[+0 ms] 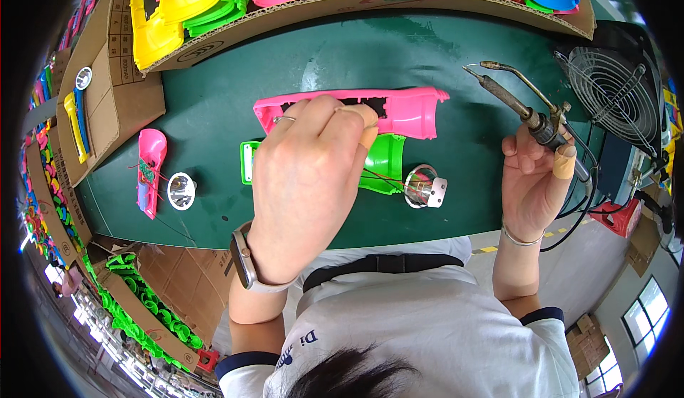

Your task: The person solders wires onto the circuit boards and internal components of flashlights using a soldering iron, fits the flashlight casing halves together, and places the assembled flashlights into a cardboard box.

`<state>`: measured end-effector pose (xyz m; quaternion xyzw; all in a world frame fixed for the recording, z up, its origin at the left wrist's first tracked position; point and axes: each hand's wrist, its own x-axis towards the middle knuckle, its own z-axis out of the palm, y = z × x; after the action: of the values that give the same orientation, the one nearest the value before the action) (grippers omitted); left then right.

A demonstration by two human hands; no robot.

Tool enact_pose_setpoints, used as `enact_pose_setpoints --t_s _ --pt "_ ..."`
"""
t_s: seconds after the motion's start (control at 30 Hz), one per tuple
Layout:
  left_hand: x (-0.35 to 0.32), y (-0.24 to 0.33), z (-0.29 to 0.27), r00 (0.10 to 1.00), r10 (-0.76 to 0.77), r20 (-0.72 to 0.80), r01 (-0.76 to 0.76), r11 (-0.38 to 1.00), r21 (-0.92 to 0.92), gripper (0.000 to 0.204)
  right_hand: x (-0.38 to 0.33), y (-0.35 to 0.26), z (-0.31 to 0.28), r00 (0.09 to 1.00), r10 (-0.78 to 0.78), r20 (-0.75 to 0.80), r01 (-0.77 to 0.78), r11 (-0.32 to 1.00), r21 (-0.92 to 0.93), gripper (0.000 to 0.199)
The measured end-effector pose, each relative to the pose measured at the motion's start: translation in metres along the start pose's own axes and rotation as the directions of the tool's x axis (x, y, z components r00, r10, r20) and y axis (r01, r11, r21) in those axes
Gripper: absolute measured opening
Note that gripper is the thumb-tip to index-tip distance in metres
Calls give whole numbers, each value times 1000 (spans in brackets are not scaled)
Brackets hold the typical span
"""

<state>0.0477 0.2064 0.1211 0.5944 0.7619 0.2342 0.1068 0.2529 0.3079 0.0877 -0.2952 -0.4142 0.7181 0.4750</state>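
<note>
My left hand (310, 177) reaches over the green mat, fingertips pressing on a long pink plastic shell (410, 113). Under that hand lies a green plastic shell (385, 161), largely hidden, with thin wires running to a silver reflector cup (424, 188). My right hand (531, 184) is raised at the right and grips a soldering iron (509, 99); its tip points up and left, clear of the parts. A tan bandage wraps one finger on each hand.
A second pink shell with wires (149, 170) and a loose reflector (181, 190) lie at the left. Cardboard boxes (114, 77) of yellow, green, pink and blue shells line the back and left. A wire-guarded fan (616, 95) stands at the right.
</note>
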Motion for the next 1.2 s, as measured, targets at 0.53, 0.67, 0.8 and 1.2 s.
enact_pose_setpoints --t_s 0.53,0.67,0.8,1.2 --pt "-17 -15 -3 971 240 8 -226 922 -315 21 -3 -6 8 1000 -13 0 13 1000 20 32" --pt "-27 -18 -6 980 -135 -147 -40 589 -807 18 -5 -2 20 1000 -16 15 17 1000 -12 30" --pt "-38 -15 -14 889 -425 -173 44 454 -890 18 -5 0 35 996 9 88 0 995 -101 31" --pt "-20 -33 -16 944 -241 -224 190 956 -225 13 -4 15 57 988 152 18 -147 977 -155 25"
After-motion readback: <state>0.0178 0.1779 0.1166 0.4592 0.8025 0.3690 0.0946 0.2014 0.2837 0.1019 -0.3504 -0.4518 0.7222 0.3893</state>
